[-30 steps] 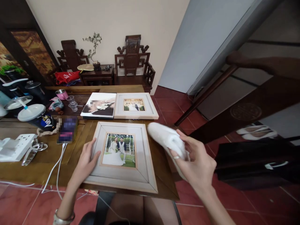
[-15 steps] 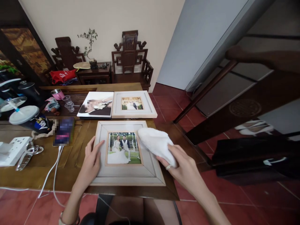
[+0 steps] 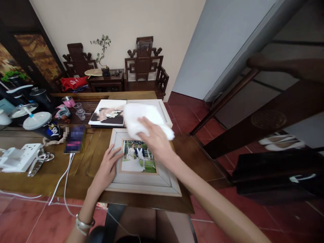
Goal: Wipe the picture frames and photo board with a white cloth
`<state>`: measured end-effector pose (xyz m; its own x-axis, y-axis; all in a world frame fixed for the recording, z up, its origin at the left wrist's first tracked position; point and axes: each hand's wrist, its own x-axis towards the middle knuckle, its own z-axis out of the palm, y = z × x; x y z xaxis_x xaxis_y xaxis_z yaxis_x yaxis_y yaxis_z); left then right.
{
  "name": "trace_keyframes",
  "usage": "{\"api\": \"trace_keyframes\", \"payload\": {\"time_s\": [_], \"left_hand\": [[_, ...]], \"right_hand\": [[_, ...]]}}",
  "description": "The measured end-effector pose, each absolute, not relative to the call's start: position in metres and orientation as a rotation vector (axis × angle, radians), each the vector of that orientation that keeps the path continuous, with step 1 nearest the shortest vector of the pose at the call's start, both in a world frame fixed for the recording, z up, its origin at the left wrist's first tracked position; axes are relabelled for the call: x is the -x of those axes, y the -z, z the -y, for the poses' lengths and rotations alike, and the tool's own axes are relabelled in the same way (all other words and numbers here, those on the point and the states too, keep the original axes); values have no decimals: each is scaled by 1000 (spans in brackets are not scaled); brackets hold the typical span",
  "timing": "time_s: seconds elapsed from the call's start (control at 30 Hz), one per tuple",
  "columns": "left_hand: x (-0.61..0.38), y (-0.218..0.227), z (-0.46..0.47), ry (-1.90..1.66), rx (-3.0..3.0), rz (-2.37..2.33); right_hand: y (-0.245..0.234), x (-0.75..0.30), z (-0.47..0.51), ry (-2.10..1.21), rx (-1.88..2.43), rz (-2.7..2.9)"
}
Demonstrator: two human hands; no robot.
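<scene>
A pale framed wedding photo (image 3: 141,175) lies flat near the front edge of the wooden table (image 3: 45,177). My left hand (image 3: 107,168) rests on the frame's left border, fingers spread flat. My right hand (image 3: 154,140) presses a white cloth (image 3: 140,118) over the frame's top edge, fingers lying across the cloth. Behind it lie a second pale frame (image 3: 165,114), partly hidden by the cloth, and an unframed photo print (image 3: 107,113).
On the table's left stand a white power strip (image 3: 21,157), a phone (image 3: 74,138) with a white cable (image 3: 62,179), a lidded cup (image 3: 42,125), small clear cups (image 3: 80,113) and kettles. Carved wooden chairs (image 3: 145,65) stand by the wall. A dark wooden stair rail (image 3: 265,114) rises at right.
My right hand carried the white cloth from the frame's right side up and left onto its top edge. My left hand stayed on the frame's left border. The frame shifted slightly.
</scene>
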<state>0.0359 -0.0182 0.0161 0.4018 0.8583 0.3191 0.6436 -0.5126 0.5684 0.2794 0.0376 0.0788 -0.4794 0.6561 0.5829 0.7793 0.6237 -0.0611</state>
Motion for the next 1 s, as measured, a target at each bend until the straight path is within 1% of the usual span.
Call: {"api": "trace_keyframes", "payload": {"time_s": [0.13, 0.27, 0.5, 0.6, 0.87, 1.0], "left_hand": [[-34, -15, 20, -820, -2344, -1324], [-34, -14, 20, -834, -2354, -1290], [-36, -15, 19, -852, -2362, -1296], [-38, -20, 17, -832, -2356, -1329], [-41, -29, 16, -750, -2369, -1348], [-42, -27, 16, -748, -2351, -1381]], "right_hand": [[-64, -227, -59, 297, 890, 2697], [-52, -229, -60, 240, 1033, 2822], [-65, -313, -50, 219, 1442, 2745], [-71, -335, -44, 203, 1544, 2746], [-56, -318, -40, 220, 1569, 2650], [-51, -328, -11, 216, 1415, 2656]]}}
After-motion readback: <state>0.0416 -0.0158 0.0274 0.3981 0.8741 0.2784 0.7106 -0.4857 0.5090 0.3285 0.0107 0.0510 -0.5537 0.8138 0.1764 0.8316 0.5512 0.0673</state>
